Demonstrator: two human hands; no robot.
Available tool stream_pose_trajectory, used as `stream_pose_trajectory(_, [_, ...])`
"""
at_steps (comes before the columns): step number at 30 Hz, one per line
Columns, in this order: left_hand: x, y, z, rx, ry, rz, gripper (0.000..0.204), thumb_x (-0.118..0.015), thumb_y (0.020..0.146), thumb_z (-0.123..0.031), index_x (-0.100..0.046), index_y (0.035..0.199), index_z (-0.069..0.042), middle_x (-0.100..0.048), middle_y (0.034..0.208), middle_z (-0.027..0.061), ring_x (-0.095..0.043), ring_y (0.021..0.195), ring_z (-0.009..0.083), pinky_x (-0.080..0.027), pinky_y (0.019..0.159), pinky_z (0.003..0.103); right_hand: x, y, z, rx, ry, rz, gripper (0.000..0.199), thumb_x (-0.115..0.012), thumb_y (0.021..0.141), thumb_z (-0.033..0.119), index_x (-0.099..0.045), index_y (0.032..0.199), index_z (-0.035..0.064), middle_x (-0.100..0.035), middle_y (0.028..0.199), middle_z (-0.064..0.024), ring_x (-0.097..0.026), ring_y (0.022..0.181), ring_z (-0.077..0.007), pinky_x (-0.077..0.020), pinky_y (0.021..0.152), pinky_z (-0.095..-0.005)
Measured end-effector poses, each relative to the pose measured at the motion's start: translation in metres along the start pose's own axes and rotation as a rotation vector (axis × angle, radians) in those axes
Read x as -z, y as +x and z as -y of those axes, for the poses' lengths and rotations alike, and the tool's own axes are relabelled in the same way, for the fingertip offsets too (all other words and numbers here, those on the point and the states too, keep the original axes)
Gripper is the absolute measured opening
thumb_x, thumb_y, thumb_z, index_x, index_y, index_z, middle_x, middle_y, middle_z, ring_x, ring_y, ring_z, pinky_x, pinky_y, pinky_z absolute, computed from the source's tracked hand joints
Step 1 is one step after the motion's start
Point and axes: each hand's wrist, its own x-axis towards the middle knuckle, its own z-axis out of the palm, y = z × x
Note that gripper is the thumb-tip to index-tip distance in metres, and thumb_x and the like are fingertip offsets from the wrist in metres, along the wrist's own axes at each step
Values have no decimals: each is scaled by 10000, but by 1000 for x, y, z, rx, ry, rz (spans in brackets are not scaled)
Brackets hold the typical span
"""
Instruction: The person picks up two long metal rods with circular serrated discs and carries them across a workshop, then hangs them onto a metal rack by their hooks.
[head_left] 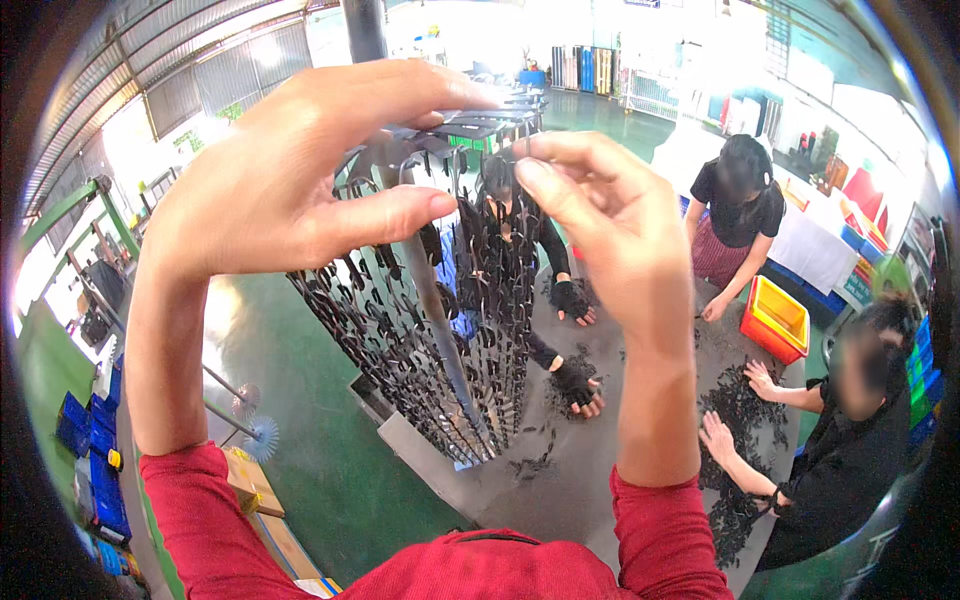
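Observation:
In front of me a tall rack hung with many small dark hook-shaped parts surrounds a grey pole. My left hand is raised at the rack's upper left. Its fingers reach across the dark top and its thumb stands well apart below; I see nothing held in it. On the right side of the top, my right hand is closed in a pinch, thumb against forefinger. Whatever lies between those fingertips is too small to name.
Beyond the rack is a grey table with scattered dark parts and an orange-yellow bin. Several people work around it; one wears black fingerless gloves. Blue bins and spiked discs on rods stand left.

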Motion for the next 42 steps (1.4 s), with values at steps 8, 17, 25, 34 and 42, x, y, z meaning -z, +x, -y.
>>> stream_pose_trajectory(8, [-3, 11, -20, -20, 176, -37, 321, -649, 745, -151, -608, 1011, 25, -627, 994, 189, -583, 983, 347, -452, 852, 387, -17, -1, 3, -22, 124, -157, 152, -628, 833, 109, -635, 883, -34, -500, 608, 54, -394, 539, 0, -293, 467, -177])
stream_pose_trajectory(17, [-12, 7, -25, 84, 134, -116, 337, -581, 713, -106, -600, 1028, 12, -625, 993, 184, -603, 940, 333, -463, 832, 374, -8, 4, 10, -148, 136, 44, 138, -571, 870, 119, -613, 833, -7, -475, 598, 58, -381, 529, -11, -285, 463, -190])
stream_pose_trajectory(25, [-11, 8, -18, 21, 133, -94, 354, -587, 702, -117, -594, 1029, 17, -620, 1016, 185, -589, 984, 330, -449, 869, 382, -9, 11, -1, -86, 368, 72, 190, -530, 884, 147, -589, 760, 15, -420, 589, 66, -347, 545, -16, -254, 483, -183])
stream_pose_trajectory(34, [-14, 12, -20, 34, 116, -59, 361, -592, 690, -98, -594, 1034, 12, -615, 1014, 186, -584, 983, 341, -445, 872, 376, 1, 7, 5, -175, 462, 58, 187, -532, 870, 152, -580, 748, 19, -368, 559, 72, -301, 512, -5, -215, 459, -177])
stream_pose_trajectory(42, [-24, 16, -24, -83, 118, -126, 368, -587, 678, -70, -595, 1037, 11, -615, 1018, 182, -595, 972, 313, -459, 847, 360, 6, 4, 7, -219, 543, 75, 195, -525, 872, 158, -564, 768, -3, -367, 566, 70, -302, 494, -1, -212, 445, -166])
